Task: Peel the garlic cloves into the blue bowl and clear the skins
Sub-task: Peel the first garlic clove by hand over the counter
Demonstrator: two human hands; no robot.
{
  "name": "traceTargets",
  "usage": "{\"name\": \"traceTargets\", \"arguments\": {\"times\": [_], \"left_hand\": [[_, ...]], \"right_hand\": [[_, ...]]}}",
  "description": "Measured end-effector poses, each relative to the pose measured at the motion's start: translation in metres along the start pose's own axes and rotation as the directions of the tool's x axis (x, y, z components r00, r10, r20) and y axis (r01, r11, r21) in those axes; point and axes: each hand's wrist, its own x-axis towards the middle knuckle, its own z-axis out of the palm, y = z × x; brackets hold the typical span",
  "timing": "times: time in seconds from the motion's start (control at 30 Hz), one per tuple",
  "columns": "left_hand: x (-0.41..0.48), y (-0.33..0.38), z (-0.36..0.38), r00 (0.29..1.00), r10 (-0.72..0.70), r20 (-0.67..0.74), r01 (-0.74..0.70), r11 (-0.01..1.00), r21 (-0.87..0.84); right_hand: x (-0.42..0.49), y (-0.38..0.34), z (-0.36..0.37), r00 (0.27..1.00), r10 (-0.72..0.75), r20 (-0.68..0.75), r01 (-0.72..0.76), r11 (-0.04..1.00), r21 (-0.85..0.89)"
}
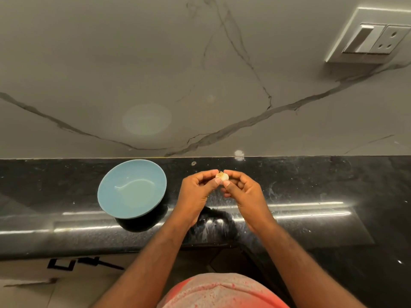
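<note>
You are pinching one garlic clove [222, 177] between both hands above the dark bench [311, 187].

Your left hand [198, 190] and right hand [244, 192] are meeting fingertip to fingertip, the fingers of each closing on the clove from its own side, thumbs underneath and forefingers on top, so the pale clove is showing only in the small gap between them. Whether any skin is coming away you cannot tell at this size. The blue bowl [115, 174] is sitting on the bench to the left of your left hand, near it but not touching, tilted toward you and holding nothing you can see. A few pale scraps [239, 154] are lying at the back of the bench against the marble wall [200, 63], beyond your hands.
</note>
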Motion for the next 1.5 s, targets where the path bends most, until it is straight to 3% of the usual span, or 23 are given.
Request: {"name": "traceTargets", "arguments": {"times": [0.23, 0.53, 1.07, 1.3, 1.5], "left_hand": [[0.003, 0.008, -0.002, 0.995, 0.088, 0.036, -0.089, 0.995, 0.048], [0.003, 0.018, 0.003, 0.991, 0.121, 0.050, -0.124, 0.990, 0.061], [-0.015, 0.031, 0.026, 0.978, 0.207, 0.025, -0.209, 0.975, 0.077], [-0.017, 0.034, 0.024, 0.962, 0.256, 0.093, -0.270, 0.938, 0.217], [-0.018, 0.038, 0.021, 0.952, 0.294, 0.089, -0.306, 0.879, 0.365]], "right_hand": [[0.001, -0.022, -0.001, 0.997, -0.079, 0.023, 0.081, 0.990, -0.118], [0.004, -0.033, -0.009, 0.994, -0.091, 0.064, 0.095, 0.994, -0.060], [-0.009, -0.048, -0.004, 0.977, -0.209, -0.034, 0.203, 0.970, -0.131], [-0.011, -0.050, -0.006, 0.973, -0.223, -0.052, 0.212, 0.963, -0.165], [-0.012, -0.048, -0.007, 0.976, -0.215, 0.022, 0.216, 0.968, -0.130]]}}
